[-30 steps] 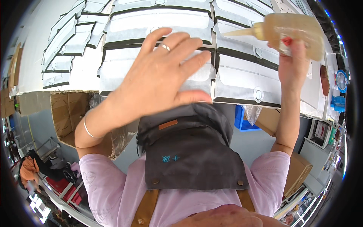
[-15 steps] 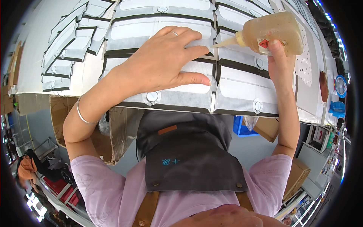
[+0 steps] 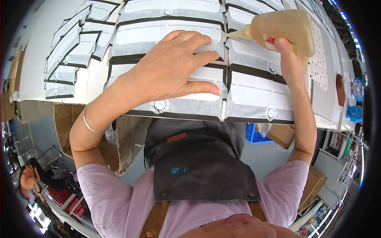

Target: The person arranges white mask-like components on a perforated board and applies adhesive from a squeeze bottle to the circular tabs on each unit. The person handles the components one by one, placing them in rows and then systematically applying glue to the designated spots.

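My right hand (image 3: pixel 293 65) grips a clear squeeze bottle (image 3: pixel 285 27) of amber liquid, tipped on its side. Its thin nozzle points left, with the tip at the right edge of a white-and-grey flat piece with black borders (image 3: pixel 131 32). My left hand (image 3: pixel 168 67) lies spread over that piece and the one nearer me (image 3: pixel 190 104), thumb and fingers apart, holding nothing. The nearer piece carries a round metal snap. Beside it on the right is a similar piece (image 3: pixel 254 93), also with a round snap.
More such pieces lie in rows farther back, and several overlap in a loose group (image 3: pixel 85 47) at the left. A perforated white sheet (image 3: pixel 317 59) is on the right. Under the table edge stand a cardboard box (image 3: pixel 65 119) and a blue crate (image 3: pixel 251 134).
The bottle has tilted a little, and its nozzle tip has moved away from me along the piece's edge. My left hand has barely shifted.
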`<act>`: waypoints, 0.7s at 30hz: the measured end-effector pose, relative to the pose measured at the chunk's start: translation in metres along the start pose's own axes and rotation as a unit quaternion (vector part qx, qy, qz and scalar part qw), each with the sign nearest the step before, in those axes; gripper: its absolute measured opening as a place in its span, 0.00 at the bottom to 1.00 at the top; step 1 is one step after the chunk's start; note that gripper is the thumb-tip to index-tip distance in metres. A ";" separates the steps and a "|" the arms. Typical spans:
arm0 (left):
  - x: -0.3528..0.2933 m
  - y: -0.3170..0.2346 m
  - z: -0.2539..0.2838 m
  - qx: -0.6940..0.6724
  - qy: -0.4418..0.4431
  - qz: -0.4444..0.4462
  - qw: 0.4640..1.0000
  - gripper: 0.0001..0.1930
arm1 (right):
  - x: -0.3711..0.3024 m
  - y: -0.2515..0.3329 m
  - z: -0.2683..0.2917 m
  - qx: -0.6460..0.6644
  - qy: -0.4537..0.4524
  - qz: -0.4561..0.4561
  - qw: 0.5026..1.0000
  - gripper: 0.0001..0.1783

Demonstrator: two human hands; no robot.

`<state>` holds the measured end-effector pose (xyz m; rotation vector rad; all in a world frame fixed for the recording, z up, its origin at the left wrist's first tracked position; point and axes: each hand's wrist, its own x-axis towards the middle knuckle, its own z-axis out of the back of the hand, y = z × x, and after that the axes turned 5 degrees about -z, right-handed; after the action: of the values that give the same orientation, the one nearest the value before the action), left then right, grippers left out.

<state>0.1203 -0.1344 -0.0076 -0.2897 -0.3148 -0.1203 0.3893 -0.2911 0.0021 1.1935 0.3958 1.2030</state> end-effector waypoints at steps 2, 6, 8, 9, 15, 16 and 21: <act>0.000 0.000 0.000 -0.003 0.004 0.003 1.000 0.35 | -0.004 0.000 -0.004 0.053 -0.032 0.011 0.998 0.24; -0.001 0.000 0.000 0.001 0.008 0.002 1.000 0.35 | -0.009 0.000 0.005 0.209 -0.041 -0.015 0.977 0.27; -0.003 0.000 0.000 0.003 0.006 0.007 1.000 0.35 | -0.010 0.005 0.029 0.383 -0.018 -0.072 0.921 0.29; -0.003 -0.001 0.001 0.004 0.006 0.008 1.000 0.35 | -0.009 0.008 0.041 0.468 -0.001 -0.089 0.879 0.30; 0.000 0.002 0.006 -0.008 0.038 0.012 0.999 0.33 | -0.003 0.023 0.098 0.652 0.069 -0.009 0.755 0.34; 0.001 0.002 0.006 -0.007 0.033 0.013 0.999 0.33 | -0.005 0.021 0.101 0.613 0.034 -0.011 0.789 0.34; 0.009 -0.005 0.005 -0.007 0.017 0.004 1.000 0.31 | -0.026 -0.011 0.046 0.279 -0.132 -0.051 0.950 0.31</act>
<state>0.1266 -0.1379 0.0011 -0.3027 -0.2786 -0.1204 0.4204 -0.3351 0.0017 1.7743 0.6108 0.8436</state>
